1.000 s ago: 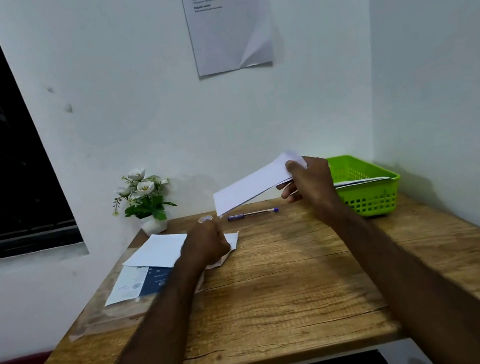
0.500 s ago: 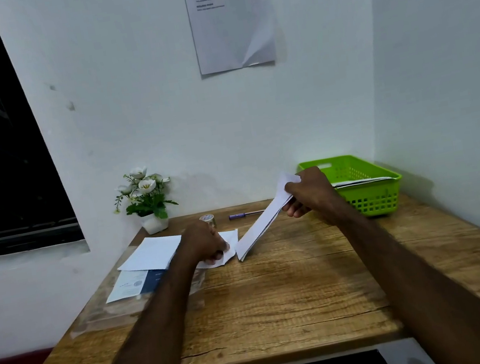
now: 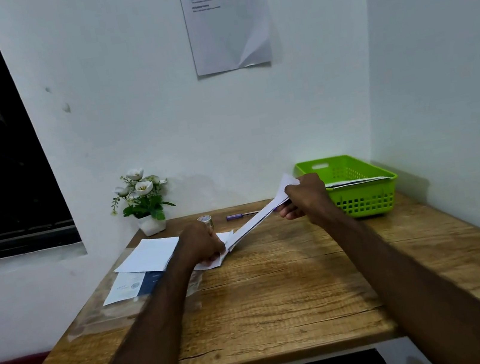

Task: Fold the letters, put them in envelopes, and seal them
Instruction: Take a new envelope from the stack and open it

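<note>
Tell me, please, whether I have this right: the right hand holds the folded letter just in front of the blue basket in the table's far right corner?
Not quite: the basket is green, not blue, as the head view shows. The rest holds: the right hand holds the folded letter just in front of that basket, which stands in the far right corner of the table.

Printed lines on the wall sheet (image 3: 226, 17) and a seal on the blue-white paper (image 3: 135, 285): both too small to read.
</note>
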